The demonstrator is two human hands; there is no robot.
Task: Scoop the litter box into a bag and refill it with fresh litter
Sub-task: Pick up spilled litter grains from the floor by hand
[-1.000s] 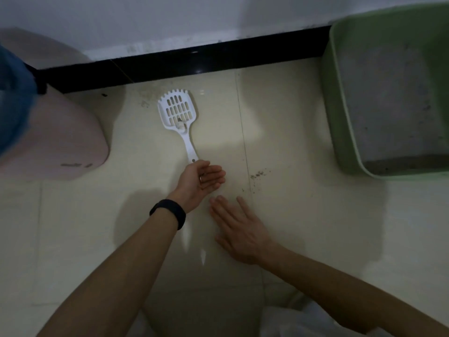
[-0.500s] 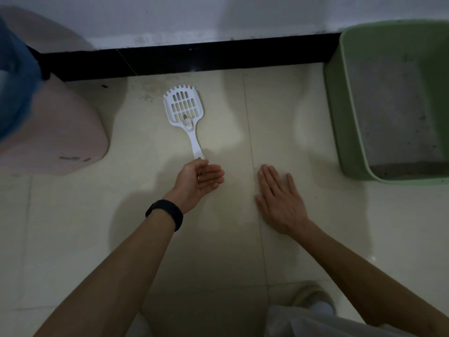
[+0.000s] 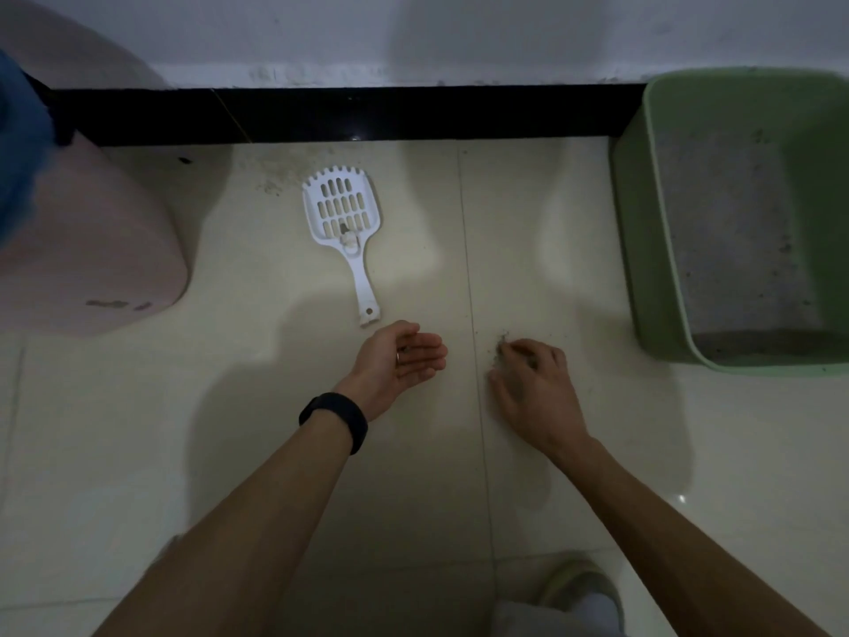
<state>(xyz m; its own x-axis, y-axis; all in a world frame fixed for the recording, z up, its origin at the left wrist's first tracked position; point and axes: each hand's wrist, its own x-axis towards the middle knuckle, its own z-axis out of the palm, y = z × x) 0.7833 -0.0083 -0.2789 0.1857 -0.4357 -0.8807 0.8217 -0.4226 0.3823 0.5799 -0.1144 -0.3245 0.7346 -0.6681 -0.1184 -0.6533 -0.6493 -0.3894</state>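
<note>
Right hand (image 3: 535,390) has curled, pinching spilled litter (image 3: 503,338).

Right hand (image 3: 535,390) pinches spilled litter (image 3: 502,338), left hand (image 3: 395,356) cupped palm-up near scoop (image 3: 342,213).

We look steeply down from our one head-worn camera onto the nearby tiled floor (image 3: 115,429). The wall (image 3: 459,29) lies at 12 o'clock.

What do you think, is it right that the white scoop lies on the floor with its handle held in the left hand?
Not quite: in the head view the left hand is cupped palm up just short of the handle of the white scoop, not holding it. The scoop does lie on the floor.
</note>
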